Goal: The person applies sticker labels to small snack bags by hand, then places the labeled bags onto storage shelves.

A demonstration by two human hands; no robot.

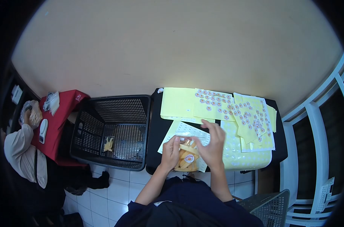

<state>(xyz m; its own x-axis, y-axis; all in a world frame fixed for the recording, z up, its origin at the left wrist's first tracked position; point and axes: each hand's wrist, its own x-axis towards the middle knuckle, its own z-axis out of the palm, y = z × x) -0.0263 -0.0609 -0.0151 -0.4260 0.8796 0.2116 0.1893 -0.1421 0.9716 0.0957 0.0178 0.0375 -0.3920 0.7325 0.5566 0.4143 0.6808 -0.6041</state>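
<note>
A clear plastic bag [186,165] of yellow, strip-shaped snack pieces is in front of my body, with a round printed sticker [189,158] on its face. My left hand [169,154] grips the bag's left side, thumb on the front near a small white label. At the bag's upper right is my right hand [213,145], its fingers curved and apart. The right thumb is close to the bag; whether it touches cannot be made out. Behind the bag lies a white sheet with small printed marks [169,135], partly covered.
Yellow sheets of round stickers [251,121] overlap on the black-covered table [154,132]. To the left, a black plastic crate [123,166] holds one snack bag [108,144]. Another person [20,140] works beside a red-covered table [62,125]. A grey basket [272,210] stands low right.
</note>
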